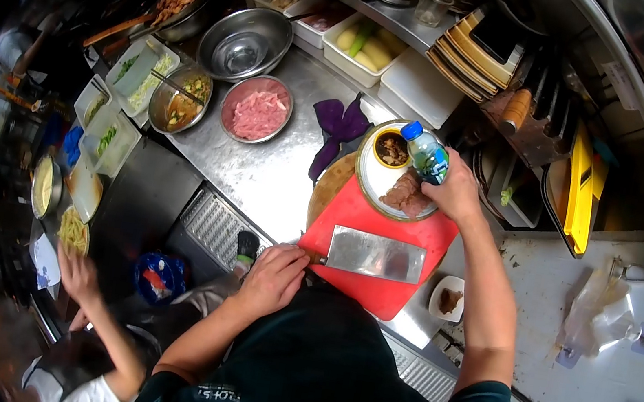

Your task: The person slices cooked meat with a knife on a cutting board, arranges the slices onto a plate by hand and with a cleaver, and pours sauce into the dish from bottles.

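Note:
My right hand (455,188) is wrapped round a clear plastic bottle (430,160) with a blue cap, tilted over a round plate (377,177). On that plate are slices of cooked meat (407,195) and a small yellow-rimmed bowl of dark sauce (393,148). My left hand (275,278) is closed at the wooden handle of a cleaver (376,255), its fingers partly hiding the handle. The broad blade lies flat on a red cutting board (387,296). The plate overlaps the board's far edge.
A bowl of raw meat (257,110), an empty metal bowl (245,44) and purple leaves (339,125) are on the steel counter. A small white dish (449,299) sits right of the board. At left, a co-worker's hand (80,280) reaches toward food containers. Knives hang in a rack (535,120).

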`<act>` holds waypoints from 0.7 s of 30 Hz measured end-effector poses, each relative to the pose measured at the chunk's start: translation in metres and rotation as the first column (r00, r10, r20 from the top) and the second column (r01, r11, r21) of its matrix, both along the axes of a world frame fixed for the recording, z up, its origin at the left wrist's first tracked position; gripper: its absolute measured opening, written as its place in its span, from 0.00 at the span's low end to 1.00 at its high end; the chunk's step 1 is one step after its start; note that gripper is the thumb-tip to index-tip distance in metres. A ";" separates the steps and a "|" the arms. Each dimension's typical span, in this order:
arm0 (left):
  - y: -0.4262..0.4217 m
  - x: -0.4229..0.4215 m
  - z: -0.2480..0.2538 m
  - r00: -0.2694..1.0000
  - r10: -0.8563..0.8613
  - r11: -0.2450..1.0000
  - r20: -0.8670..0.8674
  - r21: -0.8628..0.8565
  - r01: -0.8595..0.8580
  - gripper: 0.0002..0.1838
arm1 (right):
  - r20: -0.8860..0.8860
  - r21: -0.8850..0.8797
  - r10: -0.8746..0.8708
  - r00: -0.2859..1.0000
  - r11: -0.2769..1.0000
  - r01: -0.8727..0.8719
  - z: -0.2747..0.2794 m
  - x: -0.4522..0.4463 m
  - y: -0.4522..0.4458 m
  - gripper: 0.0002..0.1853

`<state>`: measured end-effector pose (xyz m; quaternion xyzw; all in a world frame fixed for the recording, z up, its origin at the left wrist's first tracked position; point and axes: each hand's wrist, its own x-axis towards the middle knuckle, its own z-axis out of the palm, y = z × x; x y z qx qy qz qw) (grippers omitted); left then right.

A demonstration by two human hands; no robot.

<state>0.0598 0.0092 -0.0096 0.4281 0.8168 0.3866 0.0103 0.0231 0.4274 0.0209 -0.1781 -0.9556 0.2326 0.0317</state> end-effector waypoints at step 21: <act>0.010 0.010 0.008 0.999 -0.032 0.999 -0.002 -0.032 0.032 0.18 | -0.282 -0.302 -0.052 0.958 0.952 -0.038 0.017 0.017 -0.014 0.51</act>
